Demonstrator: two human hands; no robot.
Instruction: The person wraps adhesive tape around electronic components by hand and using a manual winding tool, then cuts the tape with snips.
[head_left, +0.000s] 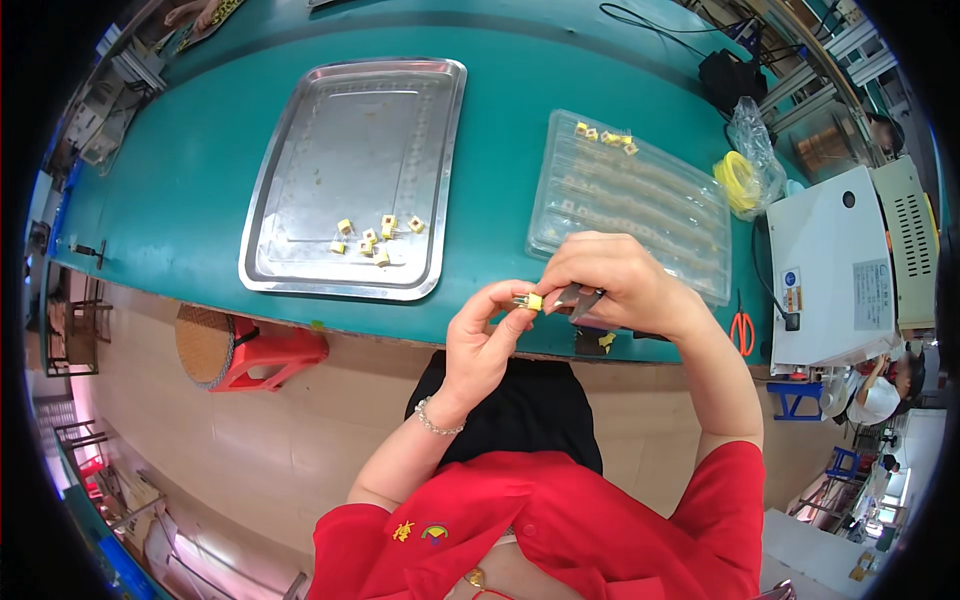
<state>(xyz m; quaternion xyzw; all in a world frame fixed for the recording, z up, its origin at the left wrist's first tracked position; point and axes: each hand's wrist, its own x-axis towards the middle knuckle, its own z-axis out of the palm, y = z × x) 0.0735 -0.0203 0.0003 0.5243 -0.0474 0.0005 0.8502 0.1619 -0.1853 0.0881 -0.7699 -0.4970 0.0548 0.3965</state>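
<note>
In front of my body, my left hand (487,335) pinches a small yellow-wrapped coil part with metal pins (531,301) between thumb and fingertips. My right hand (615,280) is closed round a dark metal two-bladed hand tool (586,299), whose exact kind I cannot make out. The tool's end lies close beside the part, and I cannot tell if they touch. Several similar yellow coil parts (388,228) lie loose at the near end of a steel tray (262,190) on the left. More of them (611,138) sit at the far edge of a clear plastic tray (540,205) beyond my right hand.
Orange-handled scissors (741,331) lie right of my right arm. A white machine (835,270) stands at the green table's (200,180) right end, with a yellow wire coil (737,184) and a clear plastic bag (757,145) nearby. A red stool (270,355) stands on the floor at left.
</note>
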